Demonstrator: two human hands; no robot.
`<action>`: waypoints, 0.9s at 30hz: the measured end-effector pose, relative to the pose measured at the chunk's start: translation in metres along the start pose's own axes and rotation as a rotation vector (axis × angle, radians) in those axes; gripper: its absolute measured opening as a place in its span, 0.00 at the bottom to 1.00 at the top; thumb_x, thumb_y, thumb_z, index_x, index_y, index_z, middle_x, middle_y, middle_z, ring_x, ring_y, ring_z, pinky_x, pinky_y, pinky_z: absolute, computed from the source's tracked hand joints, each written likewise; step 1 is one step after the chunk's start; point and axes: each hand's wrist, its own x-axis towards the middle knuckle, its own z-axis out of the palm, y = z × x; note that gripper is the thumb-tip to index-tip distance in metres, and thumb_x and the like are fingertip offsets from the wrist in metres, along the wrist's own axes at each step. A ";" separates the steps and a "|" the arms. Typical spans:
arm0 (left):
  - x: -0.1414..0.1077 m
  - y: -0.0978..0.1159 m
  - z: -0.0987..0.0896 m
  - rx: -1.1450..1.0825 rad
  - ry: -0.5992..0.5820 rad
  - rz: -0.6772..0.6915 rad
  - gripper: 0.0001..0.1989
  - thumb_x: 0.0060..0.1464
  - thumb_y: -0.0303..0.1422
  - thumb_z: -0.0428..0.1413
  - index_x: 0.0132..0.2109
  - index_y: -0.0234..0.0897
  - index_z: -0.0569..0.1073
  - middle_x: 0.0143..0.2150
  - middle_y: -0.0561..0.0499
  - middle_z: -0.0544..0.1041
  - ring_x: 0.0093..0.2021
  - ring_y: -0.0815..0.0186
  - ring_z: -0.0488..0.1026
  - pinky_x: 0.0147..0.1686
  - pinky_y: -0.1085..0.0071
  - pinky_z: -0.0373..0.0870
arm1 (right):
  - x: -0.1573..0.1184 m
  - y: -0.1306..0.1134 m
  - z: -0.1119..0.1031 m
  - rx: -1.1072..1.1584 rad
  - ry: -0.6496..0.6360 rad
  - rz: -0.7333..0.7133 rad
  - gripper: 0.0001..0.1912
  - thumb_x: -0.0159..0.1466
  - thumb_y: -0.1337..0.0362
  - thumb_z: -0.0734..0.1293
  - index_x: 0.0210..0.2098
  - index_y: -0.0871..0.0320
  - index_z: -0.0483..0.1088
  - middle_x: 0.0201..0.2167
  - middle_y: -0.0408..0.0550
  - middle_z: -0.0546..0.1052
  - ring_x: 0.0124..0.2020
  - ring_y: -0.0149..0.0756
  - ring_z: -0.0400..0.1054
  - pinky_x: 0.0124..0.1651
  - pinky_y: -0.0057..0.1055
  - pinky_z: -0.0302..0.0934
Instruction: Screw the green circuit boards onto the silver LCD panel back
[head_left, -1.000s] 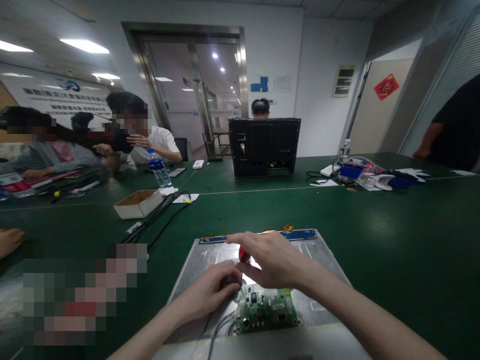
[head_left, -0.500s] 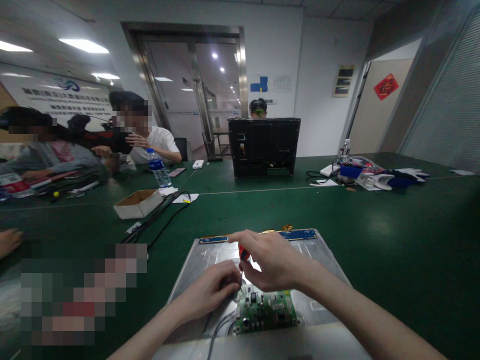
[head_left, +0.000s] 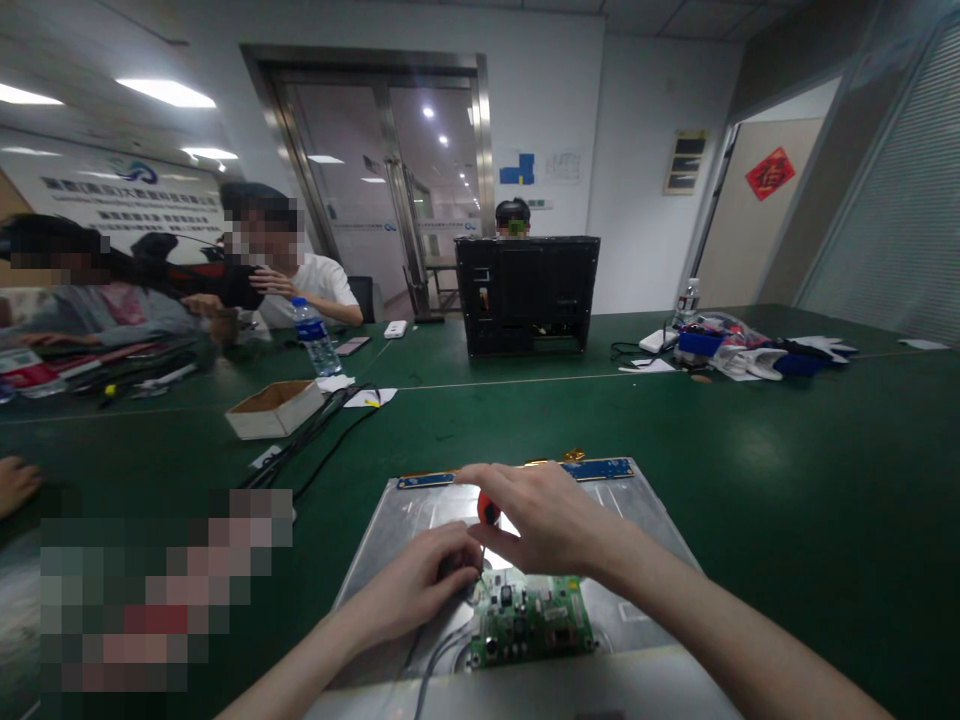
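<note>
My right hand (head_left: 551, 515) curls over a screwdriver with a red and black handle (head_left: 488, 508), its thumb and forefinger reaching around the grip. The thin shaft points down to the upper left corner of a green circuit board (head_left: 534, 622). Close to the shaft's lower end is my left hand (head_left: 441, 565), fingers closed together; what they pinch is hidden. The board lies on a silvery metal panel (head_left: 420, 510), which has a narrow blue circuit strip (head_left: 611, 468) along its far edge. Grey cables (head_left: 439, 655) run beside the board at the left.
Beyond the panel stand a white box (head_left: 274, 410), black cables (head_left: 322, 430) and a water bottle (head_left: 315, 335). A black monitor (head_left: 529, 295) rises at the far side. Gloves and bags (head_left: 742, 350) lie far right. Several people sit around the green table (head_left: 787, 480).
My right hand has shifted slightly around the screwdriver, and its thumb sits a little higher, showing more of the red handle. My left hand and the board are unmoved.
</note>
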 end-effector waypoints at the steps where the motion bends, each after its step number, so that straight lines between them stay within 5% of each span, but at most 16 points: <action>1: 0.000 -0.001 0.000 0.000 0.000 -0.001 0.06 0.60 0.28 0.52 0.38 0.37 0.74 0.38 0.50 0.76 0.35 0.63 0.69 0.38 0.68 0.65 | 0.000 0.000 0.000 -0.002 -0.003 0.003 0.23 0.68 0.65 0.66 0.61 0.59 0.61 0.43 0.53 0.83 0.38 0.42 0.77 0.34 0.33 0.62; 15: 0.000 0.000 0.000 0.009 -0.017 -0.009 0.06 0.62 0.30 0.52 0.39 0.36 0.74 0.38 0.50 0.76 0.37 0.61 0.70 0.38 0.68 0.66 | -0.002 0.000 0.001 0.026 0.062 -0.041 0.25 0.64 0.68 0.63 0.60 0.63 0.63 0.50 0.57 0.80 0.40 0.43 0.76 0.36 0.35 0.64; 27: 0.000 -0.001 0.000 0.012 -0.004 -0.019 0.06 0.60 0.28 0.52 0.38 0.37 0.74 0.38 0.50 0.76 0.36 0.62 0.70 0.38 0.68 0.65 | -0.001 0.001 0.000 -0.003 0.013 -0.001 0.21 0.67 0.65 0.66 0.58 0.59 0.65 0.43 0.51 0.82 0.37 0.40 0.76 0.34 0.32 0.61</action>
